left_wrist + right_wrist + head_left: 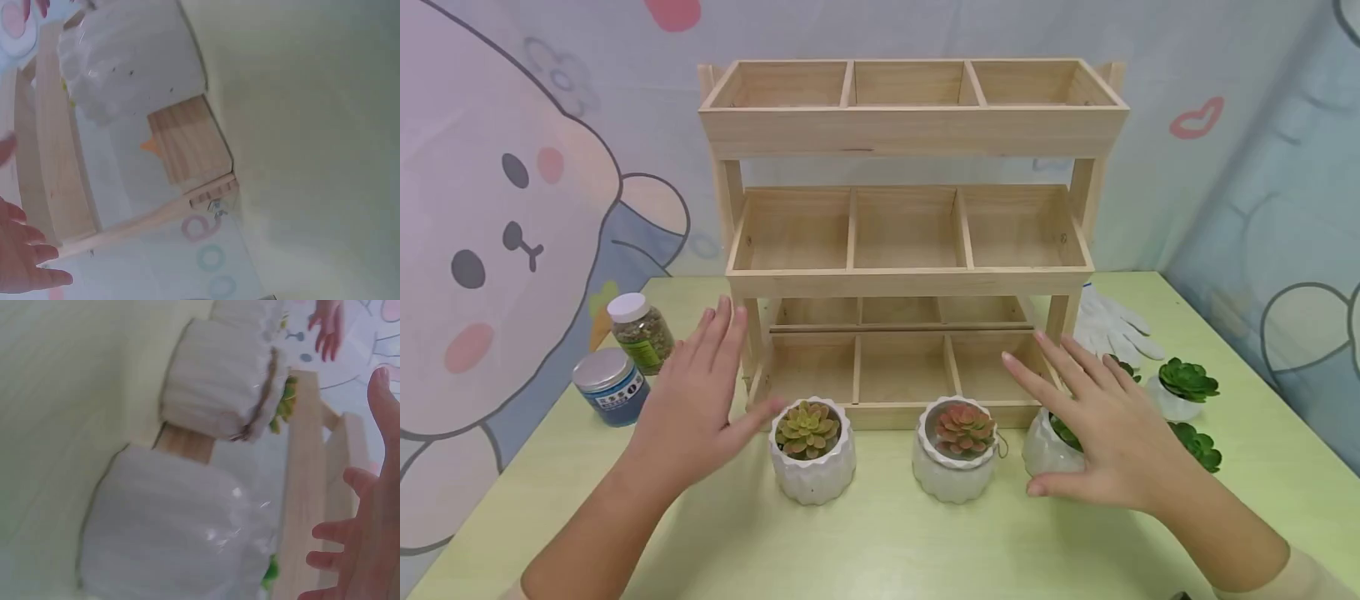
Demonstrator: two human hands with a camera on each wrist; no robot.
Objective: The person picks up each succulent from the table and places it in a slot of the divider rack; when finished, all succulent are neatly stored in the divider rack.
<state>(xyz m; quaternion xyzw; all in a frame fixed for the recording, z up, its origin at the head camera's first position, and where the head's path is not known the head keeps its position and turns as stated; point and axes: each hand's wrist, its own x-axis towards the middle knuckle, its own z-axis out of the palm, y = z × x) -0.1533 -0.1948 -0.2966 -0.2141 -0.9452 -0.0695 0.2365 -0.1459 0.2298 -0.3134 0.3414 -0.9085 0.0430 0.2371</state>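
Note:
My left hand (696, 408) has its fingers spread and holds nothing; its thumb is near a white scalloped pot (812, 482) with a yellow-green succulent (808, 431). Likewise spread and holding nothing, my right hand (1101, 442) hovers by a glossy white pot (1047, 450), partly covering it and its green succulent. Between the hands stands another white pot (953, 482) with a reddish succulent (964, 430); twine (259, 403) circles its rim in the right wrist view. Behind the pots rises a wooden tiered shelf (913, 133) with divided, bare compartments.
To the left are a blue jar (617, 402) with a silver lid and a clear jar (651, 337) of granules with a white lid. On the right lie white gloves (1112, 325), a green succulent in a white pot (1176, 404) and another green succulent (1198, 446), partly hidden.

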